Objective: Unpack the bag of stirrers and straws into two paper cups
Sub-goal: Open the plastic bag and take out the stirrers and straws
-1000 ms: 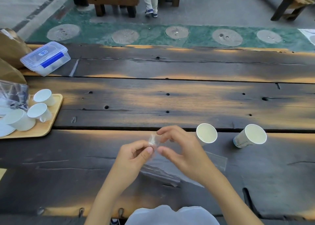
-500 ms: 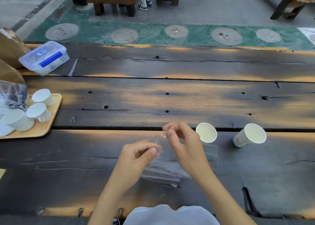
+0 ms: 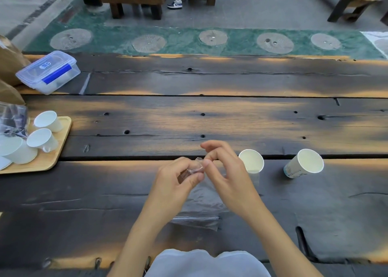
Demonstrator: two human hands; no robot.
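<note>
A clear plastic bag [image 3: 201, 205] hangs between my hands above the near plank of the wooden table. My left hand [image 3: 178, 180] pinches its top edge from the left. My right hand [image 3: 226, 176] pinches the same top edge from the right with thumb and forefinger. I cannot make out stirrers or straws inside the bag. Two white paper cups stand to the right: one cup [image 3: 252, 161] just behind my right hand, the other cup [image 3: 304, 163] further right with print on its side. Both look empty.
A wooden tray [image 3: 52, 157] with several small white cups sits at the left edge, beside a crumpled clear bag [image 3: 12, 119]. A clear lidded box [image 3: 48, 71] with blue clips and brown paper bags [image 3: 8, 62] lie at the far left. Benches stand beyond the table.
My hands have drawn closer together on the bag's top edge. The bag now hangs straighter down between them instead of spreading to the right.
</note>
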